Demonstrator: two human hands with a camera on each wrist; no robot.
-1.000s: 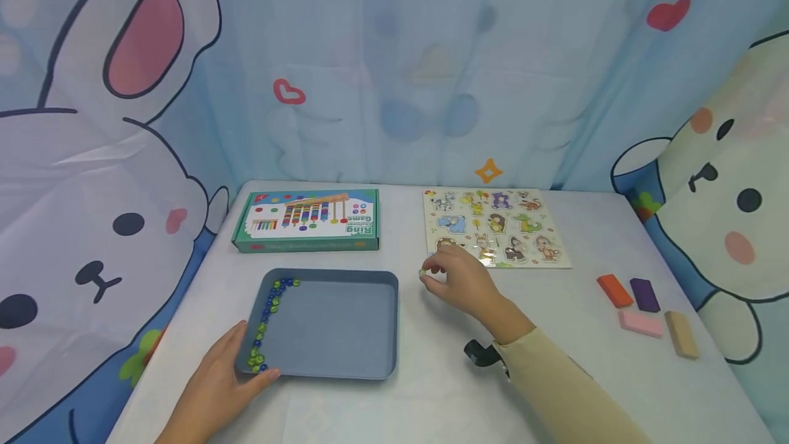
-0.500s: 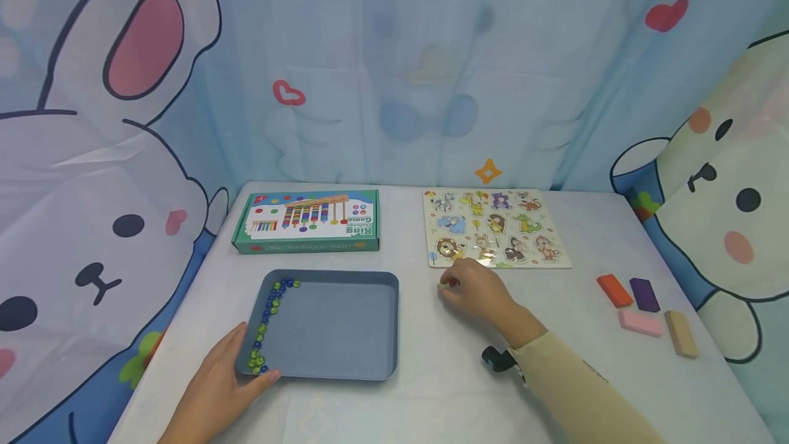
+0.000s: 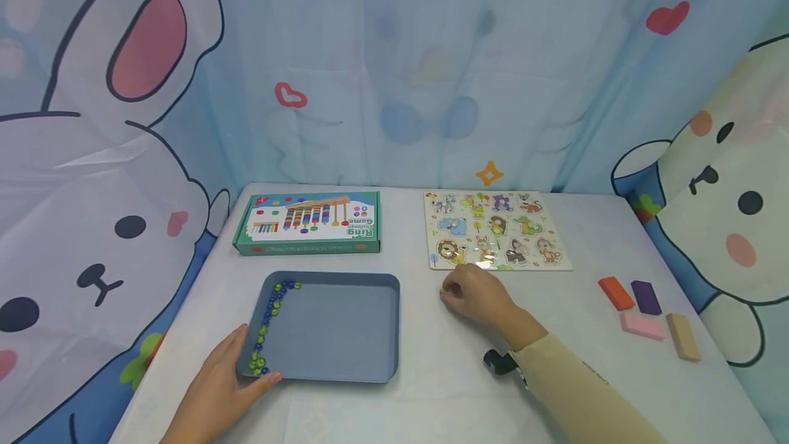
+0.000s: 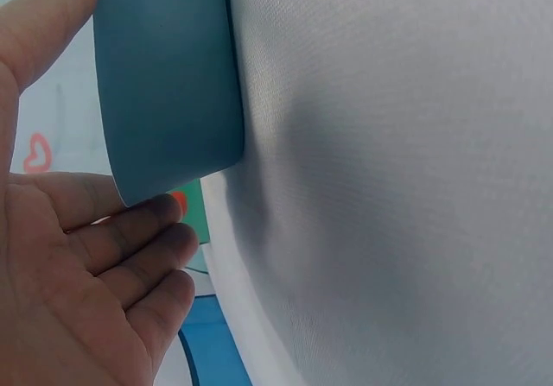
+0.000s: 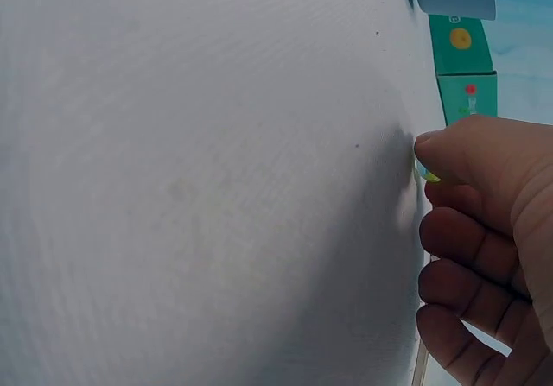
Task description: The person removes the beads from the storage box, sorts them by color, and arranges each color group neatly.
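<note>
Blue-grey tray [image 3: 345,327] here, beads [image 3: 263,329] curving from eight o'clock to eleven inside it, and the left hand [image 3: 216,382], spread loosely, touches its eight o'clock corner! Out near three o'clock, the right hand [image 3: 479,297] pinches a tiny yellow-green piece [image 5: 429,176].

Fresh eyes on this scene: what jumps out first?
Probably the big cartoon rabbit printed on the backdrop, filling the head view's left side. Next, the blue-grey tray on the table, with small green and blue pieces lined along its left side. Then the right hand, pinching a tiny yellow-green piece just in front of the animal puzzle board.
</note>
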